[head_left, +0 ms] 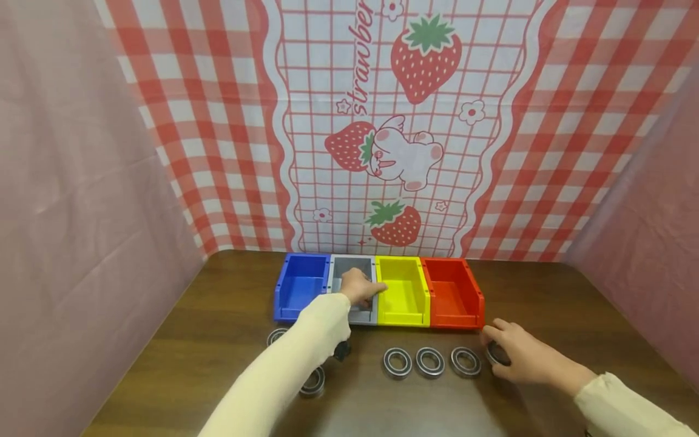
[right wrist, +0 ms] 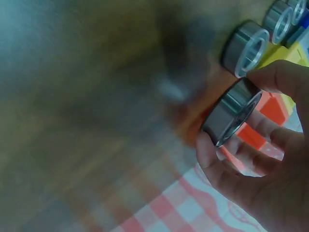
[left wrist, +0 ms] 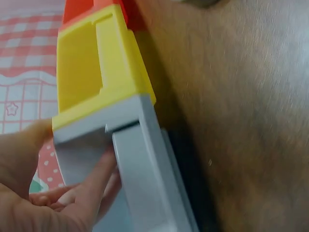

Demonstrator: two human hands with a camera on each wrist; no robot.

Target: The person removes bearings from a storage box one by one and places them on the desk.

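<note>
My left hand (head_left: 360,287) reaches into the grey bin (left wrist: 145,179). Its fingers (left wrist: 99,181) are inside that bin while the thumb lies over the wall shared with the yellow bin (head_left: 403,291), so the hand grips this wall. At the right, my right hand (head_left: 521,353) holds a steel ball bearing (right wrist: 231,113) by its rim, between thumb and fingertips, at the table surface. Beside it, three more bearings stand in a row: a near one (head_left: 465,362), a middle one (head_left: 429,363) and a far one (head_left: 397,363).
A blue bin (head_left: 301,291) and a red bin (head_left: 452,294) flank the grey and yellow ones. Left of the row, two bearings lie partly hidden by the left sleeve (head_left: 289,358), one of them lower down (head_left: 313,383). A small black object (head_left: 342,350) shows beside the sleeve.
</note>
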